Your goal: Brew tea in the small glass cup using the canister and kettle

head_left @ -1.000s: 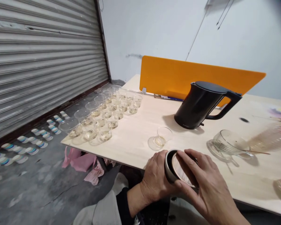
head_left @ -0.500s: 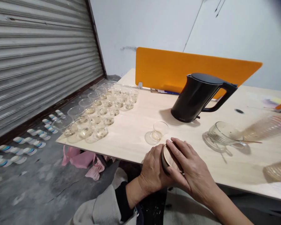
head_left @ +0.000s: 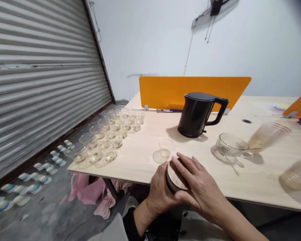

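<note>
A dark round jar with a pale wooden lid [head_left: 175, 175] is between my hands at the table's front edge. My left hand [head_left: 160, 187] wraps round its side, closed on it. My right hand [head_left: 197, 182] lies over the top, fingers across the lid and thumb along its near edge. The jar's lower part is hidden by my hands. Just beyond it stands a clear plastic cup [head_left: 165, 153] with a little pale liquid at the bottom.
Several clear cups with pale liquid [head_left: 111, 155] crowd the table's left end. A black kettle [head_left: 194, 117] stands before an orange divider [head_left: 163, 92]. To the right are a glass cup [head_left: 229, 145] and two lying stacks of plastic cups [head_left: 263, 137]. Several small tubs [head_left: 35, 188] line the floor.
The camera view has tilted up and levelled, so the table things sit differently in the picture. Both hands keep their hold on the jar and its lid.
</note>
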### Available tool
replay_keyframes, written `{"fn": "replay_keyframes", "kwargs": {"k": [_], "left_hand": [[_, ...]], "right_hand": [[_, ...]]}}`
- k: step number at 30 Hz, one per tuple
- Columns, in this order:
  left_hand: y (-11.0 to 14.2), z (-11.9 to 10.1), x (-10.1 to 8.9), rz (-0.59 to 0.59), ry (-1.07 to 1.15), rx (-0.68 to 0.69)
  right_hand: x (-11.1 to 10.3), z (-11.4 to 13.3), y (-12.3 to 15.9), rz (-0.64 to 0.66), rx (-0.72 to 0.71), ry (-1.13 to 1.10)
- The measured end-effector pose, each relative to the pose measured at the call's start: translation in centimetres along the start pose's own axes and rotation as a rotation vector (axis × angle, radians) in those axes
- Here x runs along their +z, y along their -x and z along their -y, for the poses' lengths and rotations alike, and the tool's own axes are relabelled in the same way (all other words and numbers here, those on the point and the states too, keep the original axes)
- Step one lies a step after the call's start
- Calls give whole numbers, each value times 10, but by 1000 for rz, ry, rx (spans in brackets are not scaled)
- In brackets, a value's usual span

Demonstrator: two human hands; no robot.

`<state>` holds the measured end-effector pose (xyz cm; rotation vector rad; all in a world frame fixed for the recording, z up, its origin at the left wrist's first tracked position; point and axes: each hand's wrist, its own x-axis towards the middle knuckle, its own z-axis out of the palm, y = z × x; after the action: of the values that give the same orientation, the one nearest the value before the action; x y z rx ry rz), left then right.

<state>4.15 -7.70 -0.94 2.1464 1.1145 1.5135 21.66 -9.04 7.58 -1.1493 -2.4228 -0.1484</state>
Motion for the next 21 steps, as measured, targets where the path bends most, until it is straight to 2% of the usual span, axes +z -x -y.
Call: {"fn": "replay_keyframes", "kwargs": {"k": [2,5,8,10,13,16,21], "left_hand": [[-5,-8,-20,-23,22,-43],[-23,-11,-56,-117,-6,-208],[-60,8,-86,-251,-9,-321],[-94,32,-95,-260,83,-314],[-145,73,-86,-233,221,-292],[-185,107,-61,-106,323,-268],[-215,141,-13,20,416,-299]], "right_hand": [[-11,-3,8,-99,8,-101],[-19,-21,23,-235,91,-187],[-8,-48,38,-249,232,-199],[7,-67,47,-226,343,-200],[30,-89,56,-186,444,-214],[46,-102,60,-165,459,-220],[52,-106,60,-118,388,-188]]}}
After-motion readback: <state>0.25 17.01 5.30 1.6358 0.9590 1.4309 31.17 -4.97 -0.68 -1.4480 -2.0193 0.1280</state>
